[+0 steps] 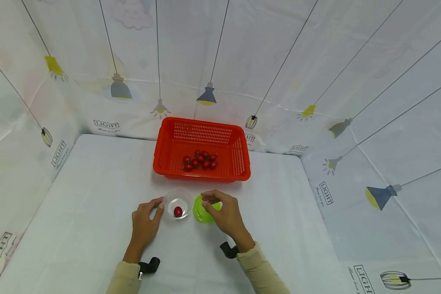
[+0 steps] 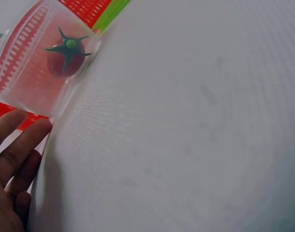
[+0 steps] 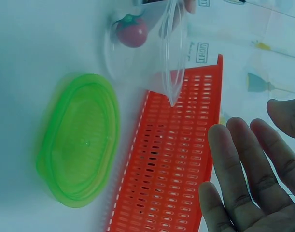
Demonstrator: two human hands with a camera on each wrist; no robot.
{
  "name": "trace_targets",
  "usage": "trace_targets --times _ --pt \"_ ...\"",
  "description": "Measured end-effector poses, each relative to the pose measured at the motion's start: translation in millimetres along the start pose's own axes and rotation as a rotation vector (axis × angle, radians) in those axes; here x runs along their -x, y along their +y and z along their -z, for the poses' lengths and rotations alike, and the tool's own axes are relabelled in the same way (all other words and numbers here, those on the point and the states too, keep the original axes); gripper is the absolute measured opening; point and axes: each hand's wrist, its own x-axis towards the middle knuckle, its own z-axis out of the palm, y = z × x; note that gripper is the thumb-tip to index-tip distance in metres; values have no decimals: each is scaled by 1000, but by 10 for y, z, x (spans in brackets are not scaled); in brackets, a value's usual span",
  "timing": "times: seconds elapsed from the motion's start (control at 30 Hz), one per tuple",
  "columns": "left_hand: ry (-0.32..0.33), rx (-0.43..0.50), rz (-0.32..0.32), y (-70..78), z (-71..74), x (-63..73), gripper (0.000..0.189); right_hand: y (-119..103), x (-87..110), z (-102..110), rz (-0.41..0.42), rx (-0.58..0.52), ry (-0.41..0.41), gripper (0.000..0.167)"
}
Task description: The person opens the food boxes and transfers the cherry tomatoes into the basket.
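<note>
A clear plastic container (image 1: 185, 197) stands on the white tabletop with one small red tomato (image 1: 178, 211) inside; the left wrist view shows the tomato's green star-shaped stem (image 2: 71, 44). My left hand (image 1: 144, 223) is at the container's left side, its fairly straight fingertips right at the wall. Just right of the container lies a bright green lid (image 3: 82, 140), flat on the table. Over that lid hovers my right hand (image 1: 226, 213), its fingers bent loosely and thumb apart, holding nothing. From the head view it covers the lid's right part.
Behind the container sits a red perforated basket (image 1: 202, 174), with several small tomatoes (image 1: 200, 160) gathered toward its front. White sheeting printed with hanging lamps (image 1: 207, 96) rises along the back and sides of the table (image 1: 286, 212).
</note>
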Motion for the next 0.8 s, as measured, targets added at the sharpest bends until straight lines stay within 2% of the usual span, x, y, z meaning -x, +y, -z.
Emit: trace_targets --times 0.23,0.43,0.57,0.67,0.73,0.8 --pt "-13 2 2 -11 -13 -7 39 29 48 -20 -35 4 -14 25" --pt "-13 9 1 -15 -1 -21 38 39 63 -4 -14 37 -6 24" --pt "-22 32 12 -5 5 -43 40 44 60 44 14 109 25 27" --pt "-13 44 23 34 55 -31 43 56 69 68 -1 185 35 32" --pt "14 22 4 91 111 -19 45 55 78 93 8 240 42 34" --pt "43 -34 -46 184 184 -20 49 57 85 125 41 294 62 37"
